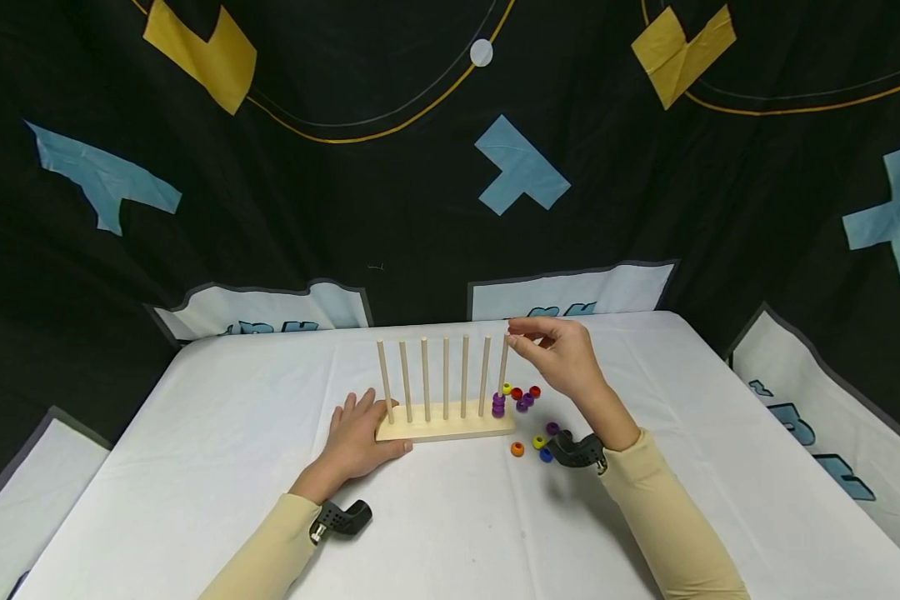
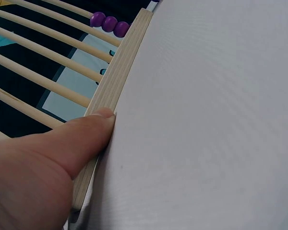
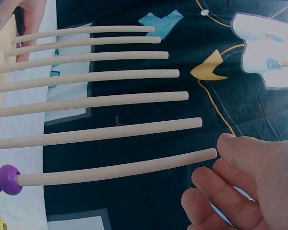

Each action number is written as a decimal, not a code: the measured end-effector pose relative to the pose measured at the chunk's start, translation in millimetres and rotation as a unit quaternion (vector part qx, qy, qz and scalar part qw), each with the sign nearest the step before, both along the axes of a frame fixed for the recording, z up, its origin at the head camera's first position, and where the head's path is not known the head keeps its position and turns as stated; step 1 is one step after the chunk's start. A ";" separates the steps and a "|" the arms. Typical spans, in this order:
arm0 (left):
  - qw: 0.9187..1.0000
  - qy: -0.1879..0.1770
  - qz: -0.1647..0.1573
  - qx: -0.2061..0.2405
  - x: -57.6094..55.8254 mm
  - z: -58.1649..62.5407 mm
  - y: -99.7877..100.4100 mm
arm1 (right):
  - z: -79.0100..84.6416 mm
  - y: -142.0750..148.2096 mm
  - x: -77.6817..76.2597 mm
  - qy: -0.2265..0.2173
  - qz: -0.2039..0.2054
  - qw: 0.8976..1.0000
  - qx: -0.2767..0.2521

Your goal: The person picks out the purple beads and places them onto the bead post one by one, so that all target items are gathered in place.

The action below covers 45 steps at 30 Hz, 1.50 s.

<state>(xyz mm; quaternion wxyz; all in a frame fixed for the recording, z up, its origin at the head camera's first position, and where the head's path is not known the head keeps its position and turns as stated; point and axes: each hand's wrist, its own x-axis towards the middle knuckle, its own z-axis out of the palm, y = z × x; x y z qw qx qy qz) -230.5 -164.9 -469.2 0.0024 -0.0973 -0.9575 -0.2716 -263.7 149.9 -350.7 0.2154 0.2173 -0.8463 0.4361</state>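
A wooden peg rack (image 1: 446, 428) with a row of upright pegs stands on the white table. My left hand (image 1: 362, 439) holds the rack's left end, thumb along the front edge and fingers behind; the left wrist view shows the thumb (image 2: 86, 139) on the base's front face. Three purple beads (image 2: 109, 23) are stacked low on the rightmost peg (image 3: 120, 168). My right hand (image 1: 562, 354) is at that peg's top. In the right wrist view its thumb is beside the peg tip, the other fingers loosely bent, with no bead visible between them.
Loose beads lie right of the rack: red (image 1: 535, 392), yellow (image 1: 538, 442), purple (image 1: 552, 428), orange (image 1: 517, 449) and blue (image 1: 546, 455). Some sit close to the right wrist's black camera mount (image 1: 573, 451). A black curtain (image 1: 390, 208) hangs behind the table.
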 end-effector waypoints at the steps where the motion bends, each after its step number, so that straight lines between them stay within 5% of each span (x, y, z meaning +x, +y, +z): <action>1: 1.000 0.000 0.000 -0.001 0.0 0.0 0.1 | -0.1 0.1 0.1 0.000 0.000 1.000 0.001; 24: 1.000 -0.002 -0.004 0.003 0.0 0.3 -1.6 | -8.9 11.4 -0.1 -0.043 -0.021 0.998 0.036; 45: 1.000 -0.003 -0.004 0.006 0.5 2.5 -0.3 | -49.0 34.3 -18.8 -0.133 -0.037 0.985 0.100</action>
